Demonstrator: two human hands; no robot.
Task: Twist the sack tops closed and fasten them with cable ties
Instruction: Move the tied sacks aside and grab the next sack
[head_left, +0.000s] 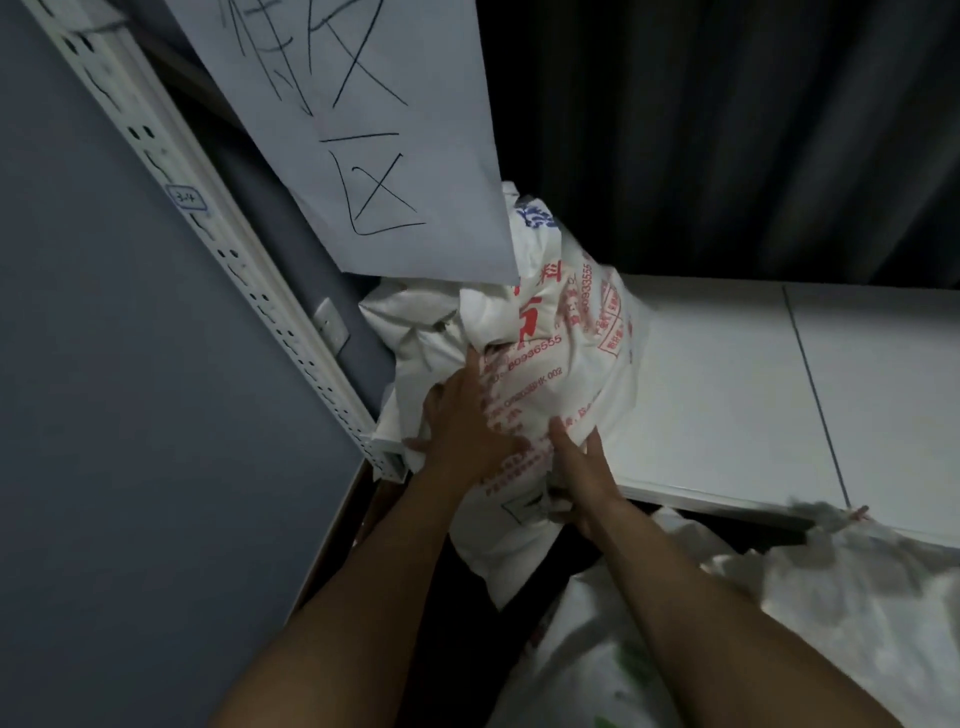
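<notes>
Plainly, left hand (462, 423) flat on printed sack (566, 364), right hand (584, 470) flat lower down (fingers straight)

The paper sign (363, 156) runs off the top edge and covers the upper rear of the printed sack (561, 364), whose red lettering is mostly too smeared to read. Part of the right hand (582, 478) lies under a fold of that sack, leaving its grip unclear. A 2nd sack (857, 597) at lower right is blurred and cut by 2 edges. The small label (187, 200) on the shelf upright (270, 312) is illegible.
</notes>
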